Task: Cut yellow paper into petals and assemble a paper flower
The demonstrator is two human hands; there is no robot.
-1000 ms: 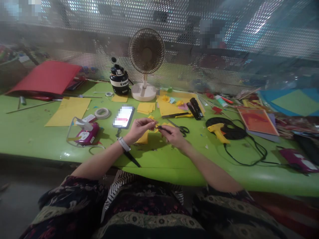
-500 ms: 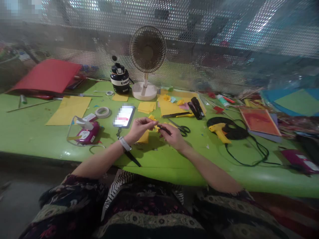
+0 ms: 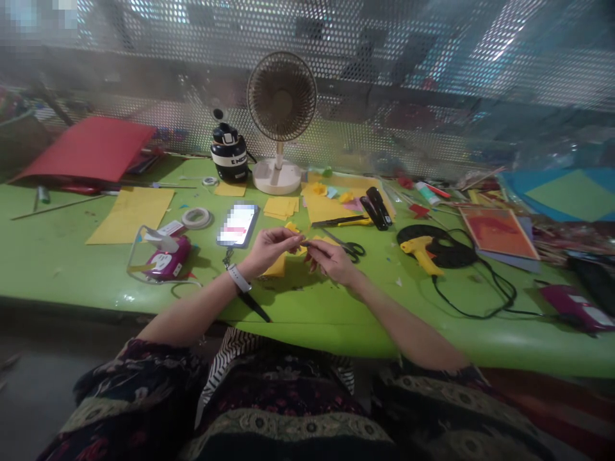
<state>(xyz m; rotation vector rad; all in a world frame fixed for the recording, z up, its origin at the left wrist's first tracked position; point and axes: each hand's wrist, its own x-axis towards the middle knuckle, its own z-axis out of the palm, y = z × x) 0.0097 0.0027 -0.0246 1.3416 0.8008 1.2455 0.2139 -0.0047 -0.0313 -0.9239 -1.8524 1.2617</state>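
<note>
1. I see the left hand [image 3: 270, 251] pinched on yellow paper [image 3: 291, 226] above the table [image 3: 307, 310]; the right hand [image 3: 335, 261], fingertips together, grips a slim dark object [image 3: 309, 243].
2. Scissors [image 3: 347, 246] lie just beyond.
3. Farther back stands a black bottle [image 3: 229, 159], contents hidden from me.

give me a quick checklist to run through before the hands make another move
1. Yellow paper piece gripped by the left hand: cannot tell; contact is hidden.
2. Right hand gripping something: cannot tell; too small to make out.
3. Scissors nearby: ok, just beyond the right hand.
4. Glue gun apart from both hands: ok, by the black disc.
5. Tabletop free of scraps: not ok, a pale scrap lies there.
</note>
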